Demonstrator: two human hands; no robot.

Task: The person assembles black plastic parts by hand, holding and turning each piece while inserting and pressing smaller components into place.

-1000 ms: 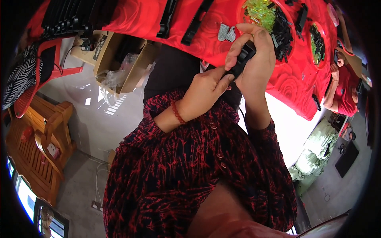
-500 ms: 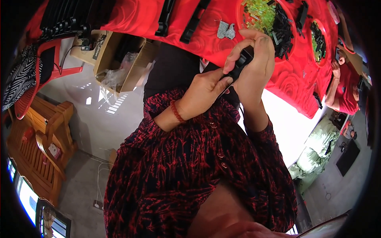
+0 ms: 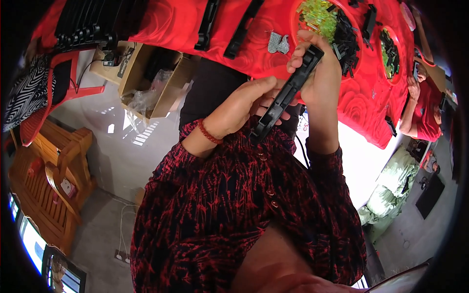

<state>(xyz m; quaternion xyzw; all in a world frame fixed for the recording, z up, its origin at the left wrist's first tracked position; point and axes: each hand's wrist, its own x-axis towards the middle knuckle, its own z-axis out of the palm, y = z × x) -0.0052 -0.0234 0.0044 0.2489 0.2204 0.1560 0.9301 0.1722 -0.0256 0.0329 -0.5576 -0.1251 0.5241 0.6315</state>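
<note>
A long black plastic bar with a ribbed, hollowed face is held slanting above my lap. My right hand has its fingers wrapped round the bar's upper end. Lower down, my left hand, with a red beaded bracelet at the wrist, is open. Its thumb is lifted off the bar, and its fingers stretch behind the bar's lower half; whether they touch it is hidden. Just beyond my right hand stands a round red tray holding yellow-green translucent pieces and small black pieces.
More black bars lie on the red tablecloth, beside a crumpled silver piece. Several black parts stand at the far left. A cardboard box sits below the table edge. Another person works at the right by a second tray.
The black bar has turned so that its length and hollowed face show. My left thumb has come off it, and that hand has shifted slightly left.
</note>
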